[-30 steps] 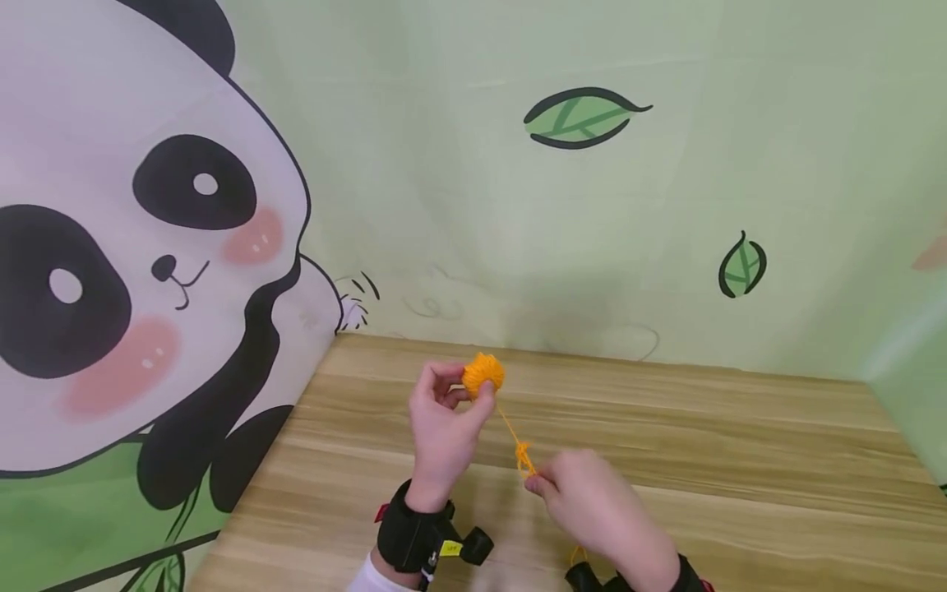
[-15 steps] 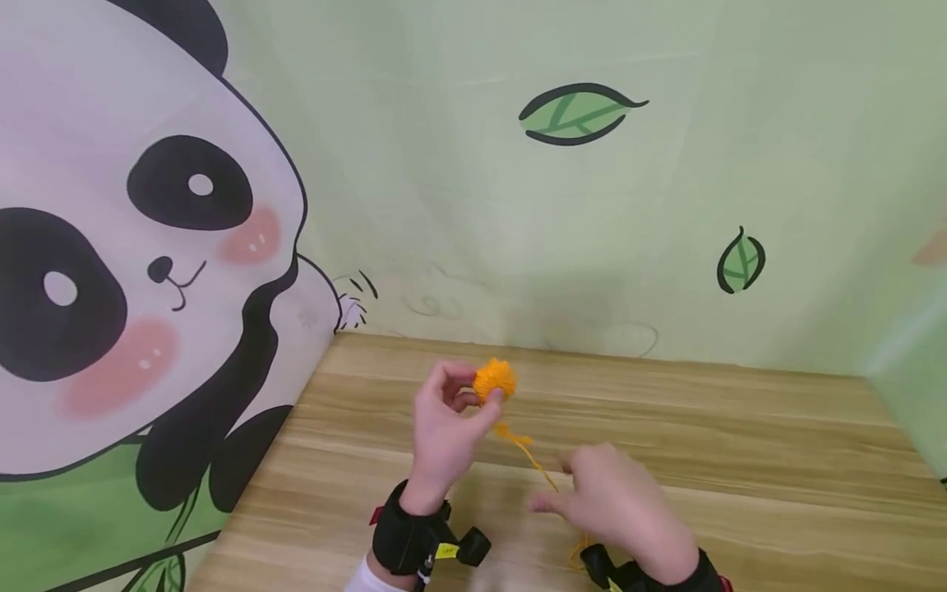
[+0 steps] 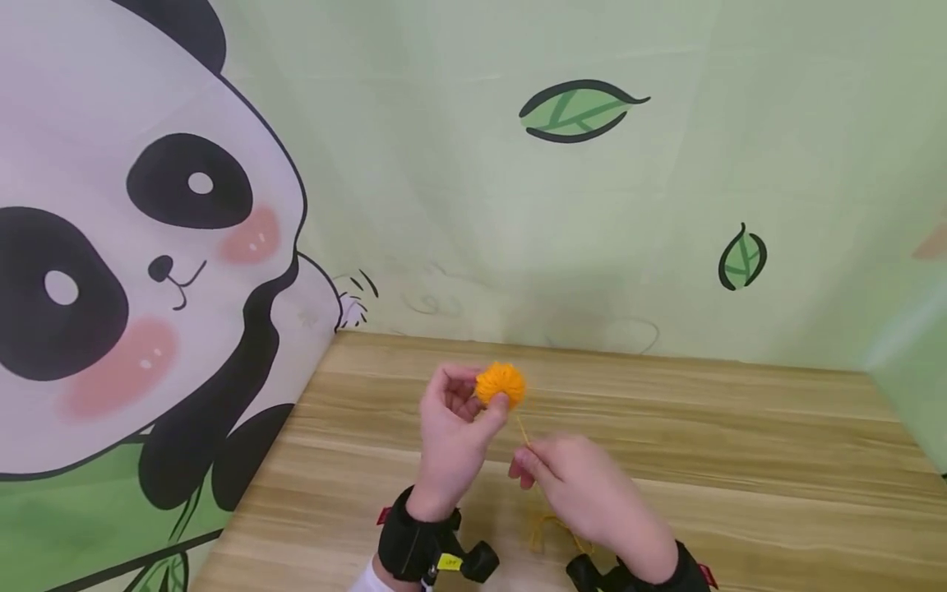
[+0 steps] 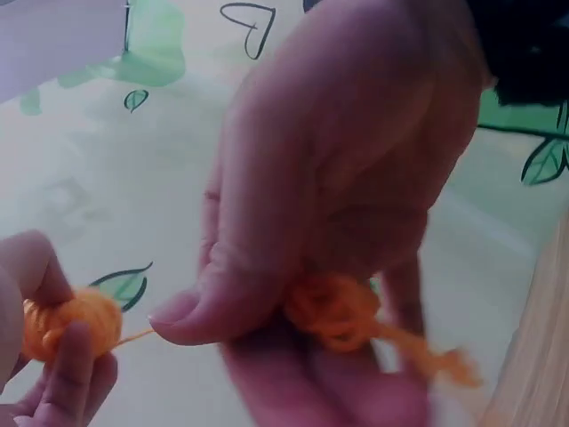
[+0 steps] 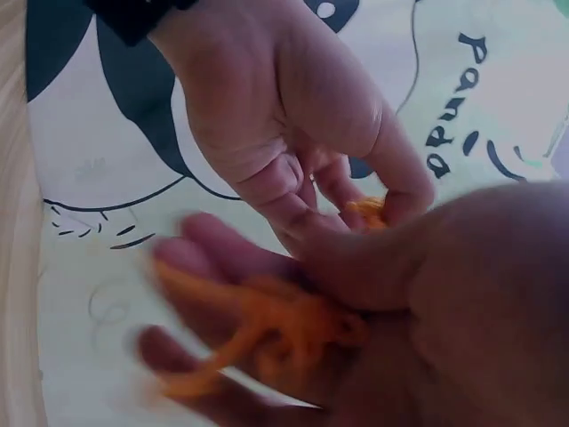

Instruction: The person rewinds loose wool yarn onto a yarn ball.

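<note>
A small ball of orange yarn point(image 3: 501, 385) is held up between the thumb and fingers of my left hand point(image 3: 453, 436), above the table. From it a thin strand point(image 3: 524, 429) runs down to my right hand point(image 3: 580, 485), whose thumb and index finger pinch it just below the ball. A looped tangle of the same yarn point(image 5: 293, 329) lies against the fingers of my right hand in the right wrist view, blurred there. Loose yarn point(image 3: 538, 530) hangs below that hand. In the left wrist view, the ball point(image 4: 84, 325) and the taut strand point(image 4: 135, 336) show at the left.
Beneath both hands is a wood-grain table point(image 3: 740, 460). A pale green backdrop point(image 3: 444, 164) with a printed panda point(image 3: 244, 107) and leaves rises behind its far edge. Each wrist wears a black band point(image 3: 418, 538) with a small camera.
My right hand let go of the yarn tangle, spread its thumb and finger, then pinched the strand nearer the ball. The ball has shifted slightly right and turned in my left hand.
</note>
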Demonstrator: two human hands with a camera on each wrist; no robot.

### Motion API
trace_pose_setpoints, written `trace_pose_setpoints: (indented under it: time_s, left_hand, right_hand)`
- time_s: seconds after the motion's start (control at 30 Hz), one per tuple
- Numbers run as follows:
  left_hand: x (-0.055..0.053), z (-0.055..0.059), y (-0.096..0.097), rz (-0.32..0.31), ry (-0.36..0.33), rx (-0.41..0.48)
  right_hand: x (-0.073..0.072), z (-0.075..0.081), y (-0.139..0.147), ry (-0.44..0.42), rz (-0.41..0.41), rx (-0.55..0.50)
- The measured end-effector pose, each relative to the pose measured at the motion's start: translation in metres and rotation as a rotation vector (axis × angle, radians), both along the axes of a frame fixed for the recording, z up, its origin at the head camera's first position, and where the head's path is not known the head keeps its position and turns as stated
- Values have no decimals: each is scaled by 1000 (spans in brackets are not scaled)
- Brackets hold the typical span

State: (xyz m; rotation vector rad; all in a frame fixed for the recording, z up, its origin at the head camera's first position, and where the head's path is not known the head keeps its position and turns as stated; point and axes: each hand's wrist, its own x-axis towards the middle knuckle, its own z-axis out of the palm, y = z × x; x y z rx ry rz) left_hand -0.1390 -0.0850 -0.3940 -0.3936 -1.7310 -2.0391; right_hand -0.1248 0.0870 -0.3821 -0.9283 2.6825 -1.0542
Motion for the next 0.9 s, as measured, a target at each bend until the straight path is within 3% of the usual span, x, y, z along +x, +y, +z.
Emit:
trace_pose_setpoints:
  time_s: [0.13, 0.27, 0.5, 0.7, 0.8, 0.9]
  left_hand:
    - [-4, 1, 1, 177, 50, -32]
    - [-5, 2, 6, 292, 137, -166]
    - [-30, -27, -5, 394, 174, -293]
    - [-46, -36, -27, 506, 207, -455]
    - [-49, -38, -38, 510, 190, -580]
    - [-51, -40, -46, 406, 140, -700]
  right_hand:
    - [5, 1, -3, -119, 57, 99]
    - [12, 3, -2, -114, 25, 167]
    - [21, 14, 9, -56, -56, 225]
    - [29, 21, 19, -51, -51, 227]
    - [34, 26, 22, -21, -66, 193]
    - [36, 30, 24, 4, -139, 134]
